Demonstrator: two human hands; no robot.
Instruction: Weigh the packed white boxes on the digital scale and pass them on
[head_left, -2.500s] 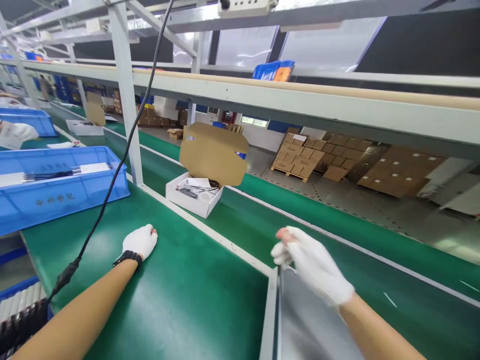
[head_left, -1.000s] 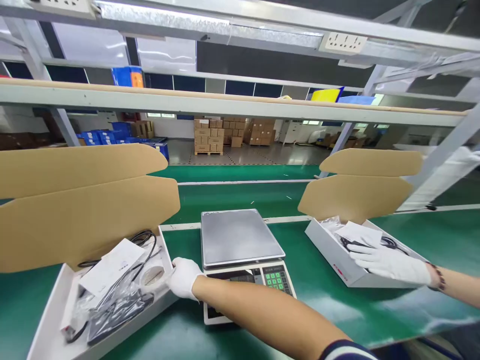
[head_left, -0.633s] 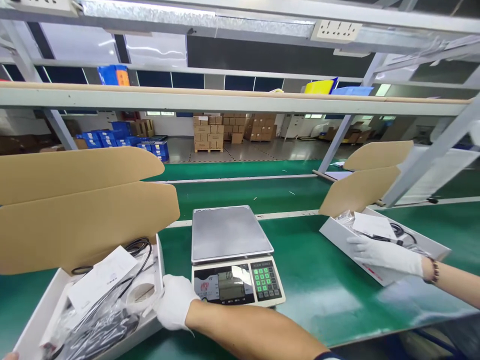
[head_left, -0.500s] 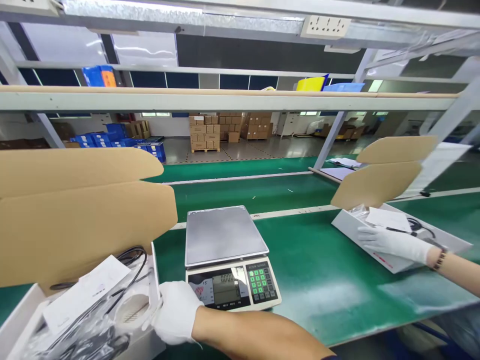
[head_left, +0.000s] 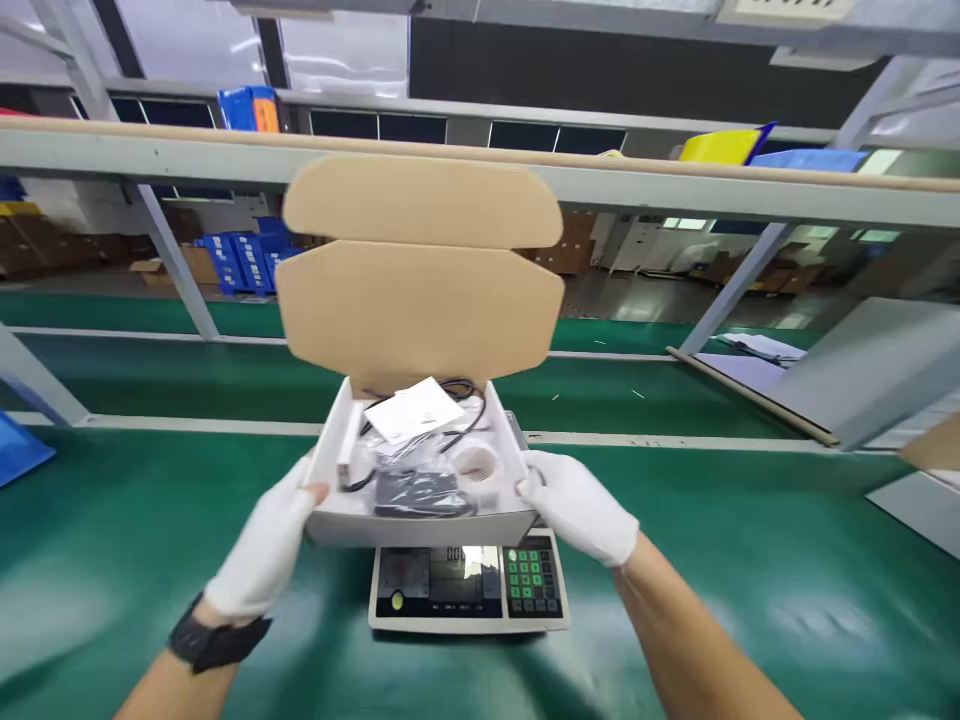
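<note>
Between my two gloved hands is an open cardboard box [head_left: 427,528], white outside with its brown lid [head_left: 420,310] standing up. My left hand [head_left: 266,540] grips its left side, and my right hand [head_left: 577,505] grips the right side. Inside lie a white paper sheet [head_left: 412,410], a black cable [head_left: 474,415], a dark item in clear plastic [head_left: 420,493] and a white round piece [head_left: 476,465]. The box is over the digital scale [head_left: 469,590] and hides most of its plate; I cannot tell whether they touch. The scale's display and green keypad show below it.
A shelf beam [head_left: 637,190] crosses above the green table [head_left: 712,600]. At the right edge is part of another box [head_left: 919,515]. A blue item [head_left: 21,447] lies at the left edge. Papers [head_left: 765,347] rest behind a post on the right.
The open box has moved from the left side to over the scale. My right hand now holds it too. The view has shifted, and the other box with a gloved hand has mostly left the picture.
</note>
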